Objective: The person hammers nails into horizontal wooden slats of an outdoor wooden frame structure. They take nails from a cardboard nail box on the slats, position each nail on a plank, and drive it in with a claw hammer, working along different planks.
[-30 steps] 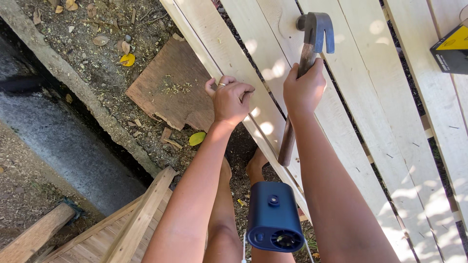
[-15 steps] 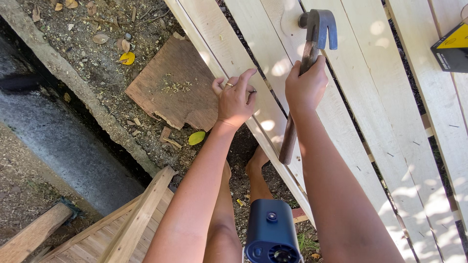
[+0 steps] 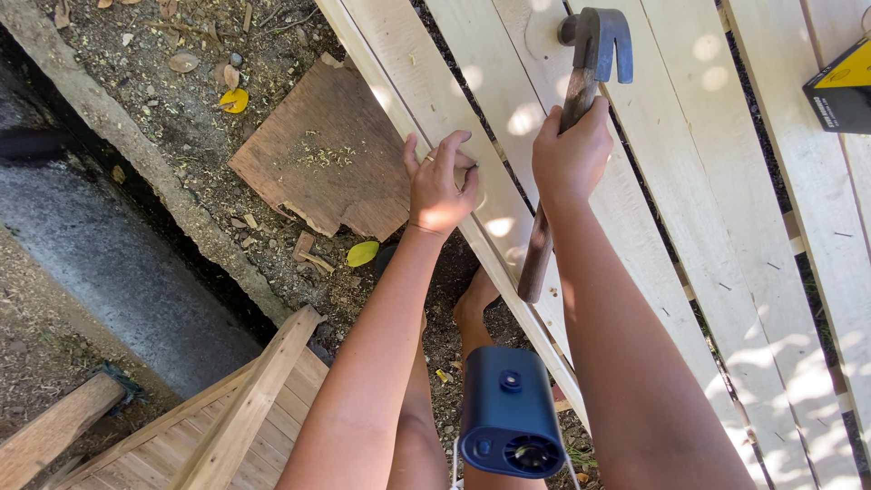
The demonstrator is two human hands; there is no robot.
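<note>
My right hand grips the wooden handle of a claw hammer, its dark metal head raised over the pale wooden slats. My left hand rests on the edge of the nearest slat, with thumb and fingertips pinched together as if on a small nail that I cannot make out. The two hands are about a hand's width apart. My bare leg and foot stand on the dirt below the slats.
A brown board scrap lies on the dirt left of the slats. A concrete curb runs diagonally, with grey pavement beyond. A wooden frame lies at lower left. A blue fan hangs at my chest. A yellow-and-black box sits at right.
My left hand slid a little farther up the slat's edge and its fingers opened slightly. The hammer stayed raised in my right hand.
</note>
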